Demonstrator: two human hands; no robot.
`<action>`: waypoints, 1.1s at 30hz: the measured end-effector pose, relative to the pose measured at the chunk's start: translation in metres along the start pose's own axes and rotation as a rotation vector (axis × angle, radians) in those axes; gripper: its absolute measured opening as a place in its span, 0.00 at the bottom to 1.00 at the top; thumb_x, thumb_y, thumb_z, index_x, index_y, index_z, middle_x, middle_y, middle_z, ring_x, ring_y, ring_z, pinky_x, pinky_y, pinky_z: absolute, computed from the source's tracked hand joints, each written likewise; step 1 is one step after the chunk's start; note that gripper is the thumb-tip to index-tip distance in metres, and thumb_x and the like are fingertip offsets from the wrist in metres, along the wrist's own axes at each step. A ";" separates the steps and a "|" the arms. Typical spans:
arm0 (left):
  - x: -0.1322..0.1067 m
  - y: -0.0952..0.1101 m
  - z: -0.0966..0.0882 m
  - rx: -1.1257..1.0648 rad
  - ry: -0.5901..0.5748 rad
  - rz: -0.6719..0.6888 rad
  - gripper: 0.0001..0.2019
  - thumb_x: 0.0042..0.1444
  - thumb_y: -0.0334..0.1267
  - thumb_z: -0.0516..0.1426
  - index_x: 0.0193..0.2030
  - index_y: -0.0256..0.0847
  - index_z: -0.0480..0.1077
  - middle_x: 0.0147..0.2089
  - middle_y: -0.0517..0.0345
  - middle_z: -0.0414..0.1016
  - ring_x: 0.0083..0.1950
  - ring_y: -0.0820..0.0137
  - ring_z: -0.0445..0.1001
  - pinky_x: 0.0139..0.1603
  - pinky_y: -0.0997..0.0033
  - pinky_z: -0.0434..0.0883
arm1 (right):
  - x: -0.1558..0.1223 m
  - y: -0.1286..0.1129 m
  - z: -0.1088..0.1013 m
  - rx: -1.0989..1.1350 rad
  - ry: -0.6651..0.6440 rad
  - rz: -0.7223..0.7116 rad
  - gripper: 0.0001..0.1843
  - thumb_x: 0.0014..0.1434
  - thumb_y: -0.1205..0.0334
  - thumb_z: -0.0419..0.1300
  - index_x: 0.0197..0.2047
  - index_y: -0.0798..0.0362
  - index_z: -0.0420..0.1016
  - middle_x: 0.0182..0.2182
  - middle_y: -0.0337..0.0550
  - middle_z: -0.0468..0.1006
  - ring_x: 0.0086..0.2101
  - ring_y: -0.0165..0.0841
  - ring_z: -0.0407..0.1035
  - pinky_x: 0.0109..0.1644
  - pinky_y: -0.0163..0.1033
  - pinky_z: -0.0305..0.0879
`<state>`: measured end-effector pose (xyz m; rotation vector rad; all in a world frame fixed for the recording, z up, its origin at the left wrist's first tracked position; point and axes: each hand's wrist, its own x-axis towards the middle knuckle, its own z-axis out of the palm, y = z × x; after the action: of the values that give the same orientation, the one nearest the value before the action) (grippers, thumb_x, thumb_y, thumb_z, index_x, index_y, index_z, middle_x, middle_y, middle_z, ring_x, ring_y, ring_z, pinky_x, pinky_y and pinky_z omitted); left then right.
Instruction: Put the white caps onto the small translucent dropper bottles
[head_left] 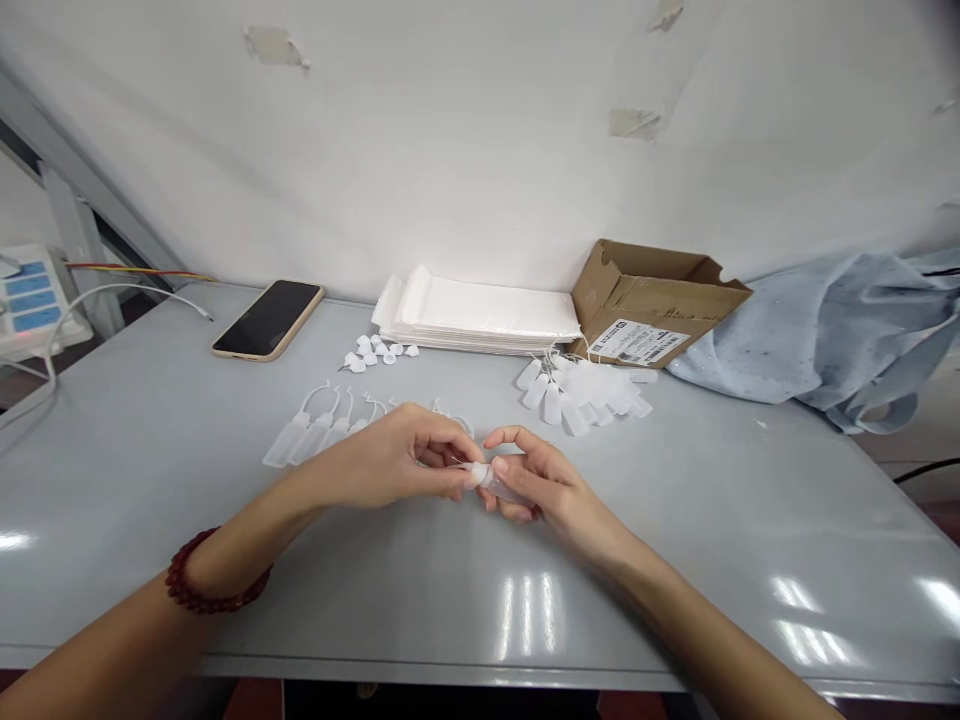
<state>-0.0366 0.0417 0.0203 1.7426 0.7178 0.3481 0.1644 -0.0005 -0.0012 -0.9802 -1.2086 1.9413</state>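
Note:
Over the middle of the table, my left hand point(420, 455) pinches a small white cap point(478, 473) at the neck of a small translucent bottle point(511, 491). My right hand point(547, 480) is closed around the bottle's body, which lies tilted between thumb and fingers. Behind my left hand rests a row of similar flat translucent bottles point(291, 440) with white cord loops, partly hidden by that hand. Loose white caps point(366, 352) are scattered farther back. To the right, several more translucent bottles point(574, 416) lie in a pile.
A stack of white padded envelopes point(487, 310) and an open cardboard box point(660, 305) stand against the wall. A phone point(271, 318) lies at the back left, near a white cable point(135, 287) and a power strip point(34, 300). Light blue cloth point(810, 330) covers the right rear edge.

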 end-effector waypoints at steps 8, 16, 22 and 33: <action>0.004 -0.002 0.007 0.117 0.103 0.053 0.08 0.57 0.34 0.56 0.42 0.39 0.75 0.37 0.58 0.77 0.38 0.72 0.72 0.39 0.76 0.70 | 0.002 0.005 0.008 0.042 0.150 0.069 0.10 0.54 0.56 0.57 0.30 0.52 0.61 0.16 0.29 0.59 0.18 0.22 0.45 0.22 0.31 0.37; 0.006 0.002 0.009 -0.001 0.154 -0.087 0.12 0.57 0.45 0.56 0.36 0.40 0.75 0.28 0.58 0.74 0.31 0.71 0.71 0.32 0.74 0.68 | 0.000 0.007 0.010 -0.054 0.245 -0.028 0.10 0.52 0.55 0.55 0.28 0.52 0.60 0.17 0.30 0.59 0.19 0.24 0.47 0.22 0.31 0.41; 0.007 0.001 0.013 -0.089 0.130 -0.135 0.12 0.55 0.46 0.58 0.35 0.39 0.74 0.27 0.59 0.74 0.30 0.70 0.73 0.34 0.72 0.69 | 0.000 0.008 0.015 -0.118 0.306 0.000 0.07 0.51 0.58 0.52 0.26 0.52 0.59 0.16 0.31 0.58 0.19 0.24 0.50 0.21 0.31 0.43; 0.006 -0.004 0.013 -0.030 0.178 0.101 0.06 0.53 0.31 0.58 0.37 0.40 0.76 0.38 0.57 0.75 0.39 0.71 0.71 0.39 0.72 0.69 | 0.000 0.003 0.008 0.105 0.155 0.149 0.08 0.52 0.58 0.53 0.27 0.52 0.60 0.15 0.29 0.56 0.16 0.21 0.40 0.20 0.31 0.34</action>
<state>-0.0249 0.0360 0.0119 1.7381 0.7491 0.5857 0.1570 -0.0052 -0.0019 -1.1708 -0.9614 1.9797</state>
